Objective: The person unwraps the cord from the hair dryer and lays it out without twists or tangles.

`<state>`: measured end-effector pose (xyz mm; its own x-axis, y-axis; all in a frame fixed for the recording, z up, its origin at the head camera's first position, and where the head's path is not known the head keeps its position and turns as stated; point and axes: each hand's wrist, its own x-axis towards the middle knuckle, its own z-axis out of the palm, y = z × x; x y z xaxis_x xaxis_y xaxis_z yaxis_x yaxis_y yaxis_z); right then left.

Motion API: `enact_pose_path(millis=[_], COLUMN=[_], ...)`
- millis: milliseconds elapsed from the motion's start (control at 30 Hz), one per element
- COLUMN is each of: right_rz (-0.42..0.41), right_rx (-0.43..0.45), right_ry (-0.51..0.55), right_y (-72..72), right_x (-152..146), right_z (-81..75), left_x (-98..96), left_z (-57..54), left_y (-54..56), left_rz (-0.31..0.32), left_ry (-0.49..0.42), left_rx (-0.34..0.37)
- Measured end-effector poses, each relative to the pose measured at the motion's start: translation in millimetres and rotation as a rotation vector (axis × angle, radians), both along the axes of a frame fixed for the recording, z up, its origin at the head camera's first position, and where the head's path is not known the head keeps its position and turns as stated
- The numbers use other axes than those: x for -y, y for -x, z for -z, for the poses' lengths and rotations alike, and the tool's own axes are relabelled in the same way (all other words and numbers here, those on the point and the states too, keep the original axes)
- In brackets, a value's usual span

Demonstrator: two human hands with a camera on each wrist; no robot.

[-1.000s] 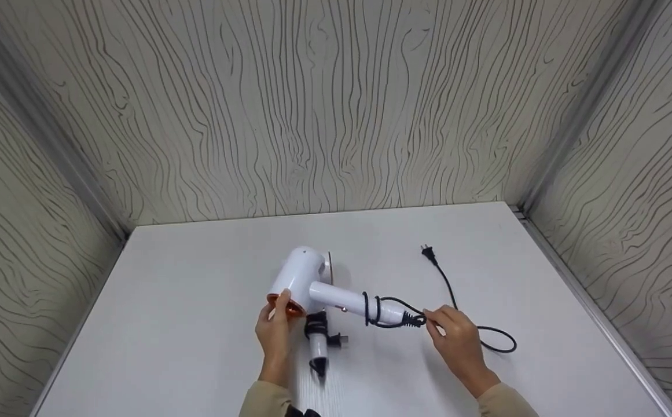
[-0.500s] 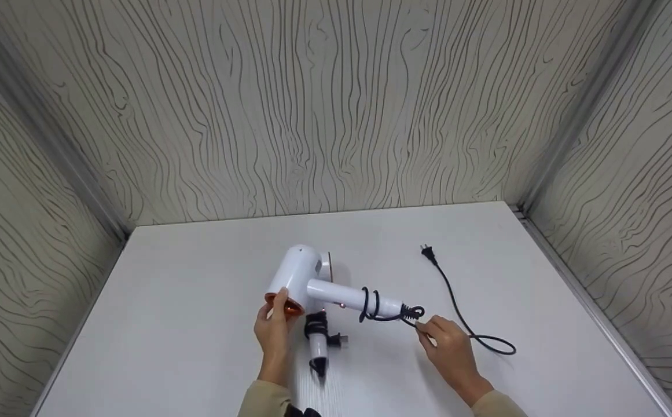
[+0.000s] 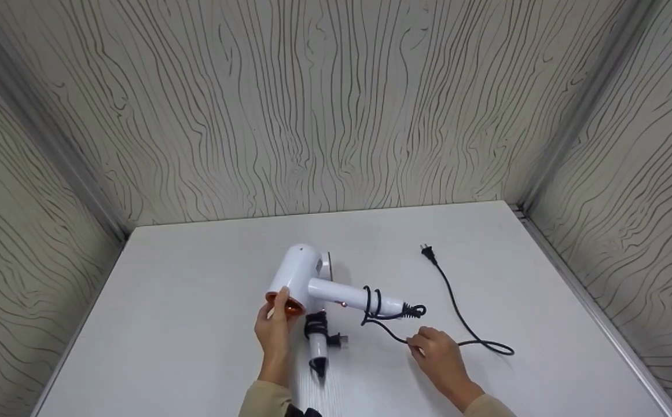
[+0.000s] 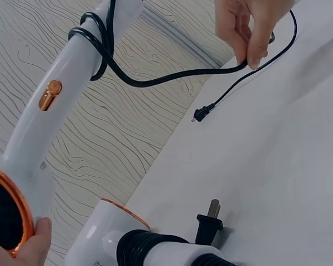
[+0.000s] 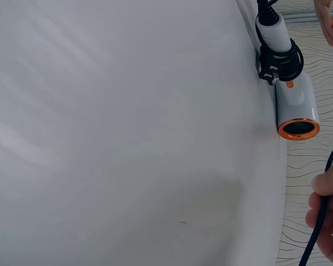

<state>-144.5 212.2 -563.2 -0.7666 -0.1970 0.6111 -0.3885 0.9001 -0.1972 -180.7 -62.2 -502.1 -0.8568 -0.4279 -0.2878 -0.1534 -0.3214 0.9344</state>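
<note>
My left hand point(image 3: 274, 336) grips a white hair dryer point(image 3: 296, 272) by the copper-rimmed end of its barrel, holding it above the table with the handle pointing right. Two loose turns of black cord point(image 4: 166, 79) circle the handle. Between thumb and fingers, my right hand point(image 3: 441, 358) pinches that cord a little below and right of the handle's end. From there the cord runs across the table to a two-pin plug point(image 3: 428, 252) lying at the back right. In the right wrist view the cord crosses the right-hand fingers point(image 5: 328, 185).
A second white hair dryer point(image 5: 297, 102) lies on the white table point(image 3: 197, 278) beneath the held one, its cord wound tightly round its handle. The plug point(image 4: 209, 226) of that dryer sticks out sideways. Wood-patterned panels point(image 3: 312, 116) enclose the table at the back and sides.
My right hand has moved down and left, from the cord at the handle's end to farther along it, drawing a strand away from the handle. My left hand keeps its hold nearly still.
</note>
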Motion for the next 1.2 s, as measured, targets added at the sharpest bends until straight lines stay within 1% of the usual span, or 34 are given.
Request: enact_pose_path(millis=[200, 300, 500, 533, 700, 800, 900, 1033, 1200], right_rz=[0.008, -0.003, -0.013, -0.013, -0.005, 0.024, 0.054, 0.083, 0.121], right_rx=[0.122, 0.176, 0.254, 0.26, 0.286, 0.309, 0.334, 0.354, 0.343], right_ry=[-0.044, -0.087, -0.149, -0.157, -0.215, -0.233, -0.234, -0.215, -0.219], right_y=[-4.6, -6.2, -7.5, -7.5, -6.5, -4.4, -2.0, 0.3, 4.4], right_x=[7, 9, 9, 9, 7, 7, 7, 7, 3], right_z=[4.4, 6.3, 11.2, 11.7, 14.0, 14.2, 13.9, 15.4, 17.1], left_x=[-1.3, -2.5, -3.6, -3.5, -1.3, 1.1, 3.3, 5.1, 7.2], left_z=[-0.4, -0.9, -1.3, -1.4, -2.6, -4.2, -5.8, -7.4, -9.1], left_y=[-1.2, -0.5, 2.6, 2.8, 1.8, 1.8, 2.5, 3.7, 2.8], left_rz=[0.027, 0.013, -0.027, -0.03, 0.002, 0.022, 0.022, 0.004, 0.011], left_ry=[0.026, 0.027, -0.088, -0.105, -0.065, -0.042, -0.047, -0.083, -0.062], left_rx=[0.025, 0.025, -0.033, -0.042, -0.019, -0.003, 0.0, -0.014, 0.001])
